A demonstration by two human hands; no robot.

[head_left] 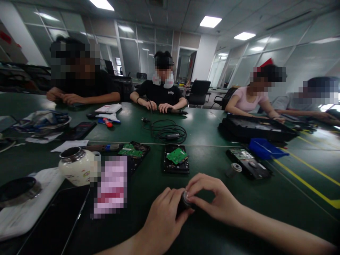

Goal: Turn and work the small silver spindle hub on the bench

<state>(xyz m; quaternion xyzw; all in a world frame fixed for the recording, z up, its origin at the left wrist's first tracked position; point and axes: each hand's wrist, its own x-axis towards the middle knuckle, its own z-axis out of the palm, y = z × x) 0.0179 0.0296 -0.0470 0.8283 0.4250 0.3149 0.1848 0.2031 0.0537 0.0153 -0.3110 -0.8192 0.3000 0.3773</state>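
Observation:
My left hand (162, 214) is wrapped round a small dark cylinder with a silvery round end (186, 199), just above the table. At that end, the thumb and fingertips of my right hand (216, 198) pinch together; whether they hold a separate small part is hidden. Beyond my hands lies a black hard drive (170, 168) with a loose green circuit board (177, 156) on top. To the right, a similar grey cylinder with a pale end (235, 169) stands beside another opened drive (256, 170).
At left are a cream mug (77, 166), a dark tablet or phone (55, 216), a blurred pink packet (111, 187) and another drive with a green board (130, 150). A coiled black cable (170, 132), blue tray (265, 148) and black bin (257, 129) lie farther back. Several people sit opposite.

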